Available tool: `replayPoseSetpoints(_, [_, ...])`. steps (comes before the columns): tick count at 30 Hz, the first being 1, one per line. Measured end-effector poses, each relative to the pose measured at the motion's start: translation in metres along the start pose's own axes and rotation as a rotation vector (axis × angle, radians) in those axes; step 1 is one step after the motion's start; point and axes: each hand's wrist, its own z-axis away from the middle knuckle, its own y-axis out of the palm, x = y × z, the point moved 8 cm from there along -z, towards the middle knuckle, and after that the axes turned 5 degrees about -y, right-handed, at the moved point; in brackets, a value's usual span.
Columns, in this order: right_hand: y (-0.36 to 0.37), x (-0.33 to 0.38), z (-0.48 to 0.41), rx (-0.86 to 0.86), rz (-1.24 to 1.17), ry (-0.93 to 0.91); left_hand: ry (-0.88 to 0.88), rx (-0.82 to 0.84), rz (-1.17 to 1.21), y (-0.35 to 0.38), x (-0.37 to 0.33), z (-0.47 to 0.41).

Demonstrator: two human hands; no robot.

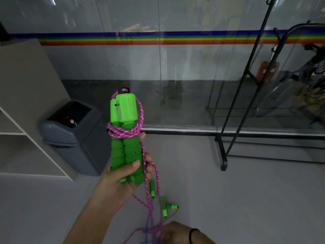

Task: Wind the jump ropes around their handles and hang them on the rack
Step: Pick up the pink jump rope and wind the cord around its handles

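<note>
Shelf unit (26, 124) far left, grey bin (70, 134) just beside it. Centre: left hand (128, 175) curls thumb and fingers round the lower end of the paired green handles (126, 148), held upright. Pink rope (125, 132) makes a few turns around them just under the blocky top, and the rest trails down loose past the fingers. Lower down, spare green handles (164, 208) lie on the floor, with pink and blue strands mixed in beside the trailing length. Right hand (177, 233) sits at the bottom edge next to those strands; it's blurred, so I cannot tell if it grips them. Black rack (246, 88) well apart at right, hung ropes (314, 67) on it. Risks: the turns look few and slack and could slip off if tension drops. The trailing length may snag the floor strands and knot while winding.
</note>
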Motion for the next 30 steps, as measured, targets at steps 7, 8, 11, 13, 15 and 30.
replayPoseSetpoints(7, [-0.064, 0.041, 0.041, -0.345, -0.011, -0.212, -0.054, -0.184, -0.081, -0.033, 0.005, 0.004])
replayPoseSetpoints(8, [-0.079, 0.058, 0.052, -0.404, -0.037, -0.265, -0.070, -0.205, -0.087, -0.038, 0.009, 0.004])
replayPoseSetpoints(11, [-0.116, 0.115, 0.086, -0.491, -0.139, -0.442, -0.115, -0.240, -0.138, -0.044, 0.021, 0.004])
replayPoseSetpoints(13, [-0.138, 0.146, 0.109, -0.529, -0.223, -0.520, -0.135, -0.237, -0.205, -0.046, 0.028, 0.002])
replayPoseSetpoints(15, [-0.156, 0.176, 0.134, -0.573, -0.280, -0.591, -0.151, -0.228, -0.229, -0.048, 0.035, 0.000])
replayPoseSetpoints(30, [-0.224, 0.337, 0.251, -0.594, -0.368, -1.021, -0.295, -0.084, -0.160, -0.043, 0.096, -0.014])
